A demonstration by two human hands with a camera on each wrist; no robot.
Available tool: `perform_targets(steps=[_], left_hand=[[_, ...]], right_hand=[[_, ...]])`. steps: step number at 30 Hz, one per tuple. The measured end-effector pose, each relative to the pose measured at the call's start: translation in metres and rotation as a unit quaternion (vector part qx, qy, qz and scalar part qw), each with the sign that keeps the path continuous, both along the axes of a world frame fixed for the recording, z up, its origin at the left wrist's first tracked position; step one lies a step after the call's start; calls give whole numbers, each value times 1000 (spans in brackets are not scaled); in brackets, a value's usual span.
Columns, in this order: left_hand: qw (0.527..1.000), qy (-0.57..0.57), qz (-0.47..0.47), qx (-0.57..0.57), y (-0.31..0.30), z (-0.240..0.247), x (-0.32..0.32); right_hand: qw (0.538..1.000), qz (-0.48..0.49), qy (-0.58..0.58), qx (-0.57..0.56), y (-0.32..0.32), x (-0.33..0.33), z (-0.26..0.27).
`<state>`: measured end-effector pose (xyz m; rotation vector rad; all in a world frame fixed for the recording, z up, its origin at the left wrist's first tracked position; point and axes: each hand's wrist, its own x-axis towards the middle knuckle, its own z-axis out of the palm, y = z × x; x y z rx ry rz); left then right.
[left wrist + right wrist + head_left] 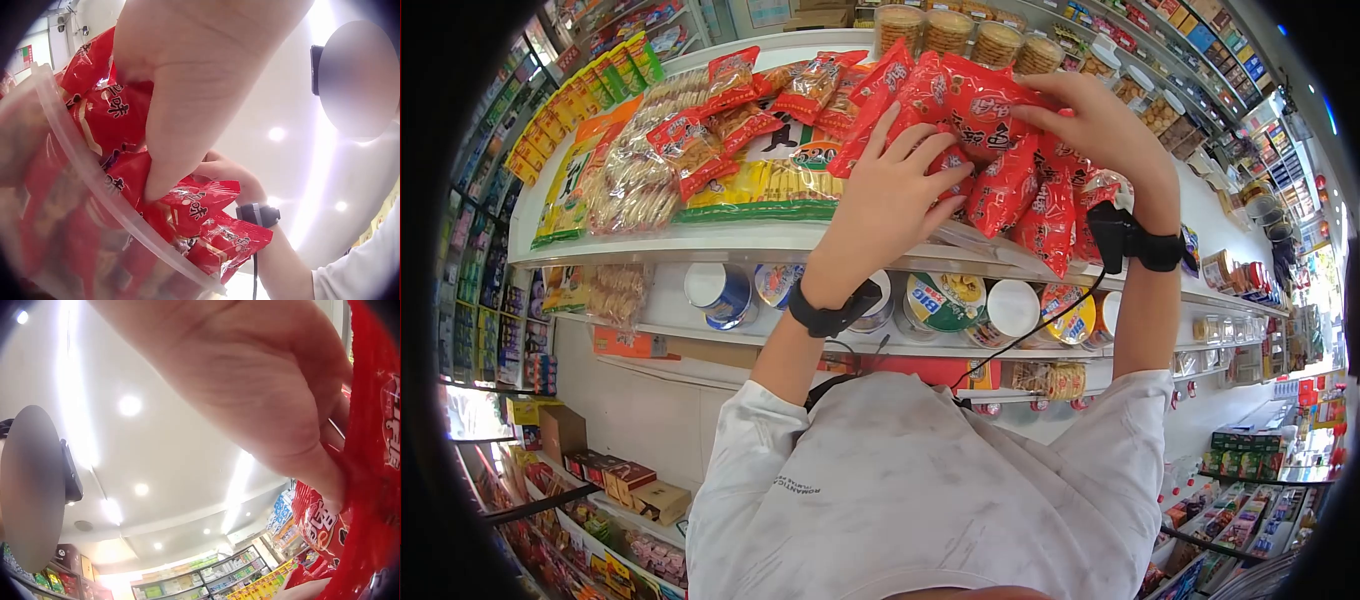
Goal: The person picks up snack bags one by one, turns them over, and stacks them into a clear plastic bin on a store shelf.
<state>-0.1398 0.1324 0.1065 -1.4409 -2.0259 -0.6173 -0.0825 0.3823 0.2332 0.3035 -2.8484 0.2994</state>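
Red snack packets [1000, 110] are heaped at the front of a white shelf, in a translucent plastic tub whose rim [94, 169] shows in the left wrist view. My left hand [895, 200] rests on the left side of the heap with its fingers spread. In the left wrist view its thumb presses down among the packets, inside the rim. On the right side, my right hand [1090, 120] pinches a red packet [375, 450] between thumb and fingers. Its fingertips are partly hidden behind that packet in the right wrist view.
Left of the heap lie small red-ended noodle packs [690, 150], a clear bag of round biscuits [635, 190] and yellow-green packs [770, 190]. Clear jars of biscuits [945, 35] stand behind. Instant noodle tubs [945, 300] line the shelf below. A cable [1040, 335] hangs from the right wrist.
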Motion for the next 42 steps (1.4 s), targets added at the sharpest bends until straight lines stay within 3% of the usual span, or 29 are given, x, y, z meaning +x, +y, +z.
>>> perform_targets(steps=[8, 11, 15, 19, 22, 26, 28, 30, 34, 39, 42], left_hand=[[1000, -4, 2, 13, 4, -1, 1], [1000, -14, -10, 15, 4, 1, 1], [999, -17, -19, 23, 5, 3, 3], [998, -24, -38, 53, 1, 2, 3], [992, -46, -55, 105, -9, 14, 10], [970, -87, -35, 224, -41, 24, 7], [954, -107, 16, 279, -63, 20, -7], [933, -157, 70, 315, -89, 11, -25], [916, -123, 211, 318, -142, -27, -74], [856, -102, 415, 292, -217, -114, -179], [821, -235, 404, 329, -226, -114, -184]], right_hand=[[993, 40, 91, -59, -13, 14, -11], [1000, -18, 19, 0, -7, 16, -12], [998, -26, 65, 0, -8, 16, -26], [999, -46, -23, 13, -2, 8, -19], [998, -35, -12, 42, 1, 7, -21], [999, 16, 38, -33, 9, 9, -21], [987, 49, 112, -100, -7, 33, -11], [973, 23, 195, -118, -17, 57, -5], [955, -29, 228, -186, -37, 106, -8], [946, -39, 238, -215, -47, 157, -37], [943, -64, 235, -227, -50, 176, -58]])
